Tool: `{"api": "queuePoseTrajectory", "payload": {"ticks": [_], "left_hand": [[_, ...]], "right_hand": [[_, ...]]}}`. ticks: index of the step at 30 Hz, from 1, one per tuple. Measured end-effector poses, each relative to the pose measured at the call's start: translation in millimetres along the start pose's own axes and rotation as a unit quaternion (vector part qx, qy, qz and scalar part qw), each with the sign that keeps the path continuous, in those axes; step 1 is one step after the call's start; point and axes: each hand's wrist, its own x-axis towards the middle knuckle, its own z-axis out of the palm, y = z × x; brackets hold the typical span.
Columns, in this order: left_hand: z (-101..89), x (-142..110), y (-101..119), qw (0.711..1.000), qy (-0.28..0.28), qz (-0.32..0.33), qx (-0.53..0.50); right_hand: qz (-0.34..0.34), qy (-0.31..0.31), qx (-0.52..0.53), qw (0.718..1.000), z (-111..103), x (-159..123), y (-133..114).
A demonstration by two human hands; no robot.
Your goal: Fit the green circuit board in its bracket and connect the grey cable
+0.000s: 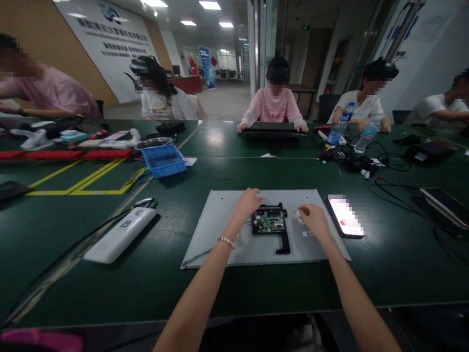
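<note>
A flat grey-white panel (220,215) lies on the table in front of me. On its middle sits a green circuit board (269,221) in a black plastic bracket (285,243). My left hand (249,200) rests on the panel at the bracket's upper left corner, fingers loosely bent and apart, seemingly holding nothing. My right hand (311,217) is over the panel's right part, with thumb and fingers pinched on a small whitish label (296,214). Just below it, a printed sticker (309,233) is stuck on the panel. A thin cable (203,254) runs along the panel's lower left.
A lit phone (344,215) lies right of the panel. To the left are a white power bank (122,234) with cables and a blue bin (164,160). Two water bottles (340,124) stand at the far right by tangled black cables. Several people sit opposite, one holding a black screen (273,130).
</note>
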Motion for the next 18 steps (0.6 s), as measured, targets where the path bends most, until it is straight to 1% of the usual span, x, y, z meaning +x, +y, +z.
{"api": "queuePoseTrajectory", "payload": {"ticks": [3,5,8,11,14,18], "left_hand": [[12.1,20,-9,0.999,-0.028,-0.018,0.007],[15.4,28,-14,0.999,-0.05,-0.017,0.01],[14.0,34,-20,0.996,-0.086,-0.002,0.011],[7.9,40,-22,0.994,-0.111,0.015,0.009],[0.6,45,-22,0.994,-0.111,0.022,0.009],[-2.9,51,-25,0.996,-0.087,0.013,0.016]], "right_hand": [[-0.009,0.01,0.012,1.0,3,-3,0],[-0.009,0.012,0.012,1.0,4,-2,1],[-0.011,0.008,0.013,1.0,5,0,1],[-0.009,0.009,0.01,1.0,5,1,-1],[-0.008,0.008,0.006,1.0,5,1,-3],[-0.009,0.013,0.005,1.0,8,1,-3]]}}
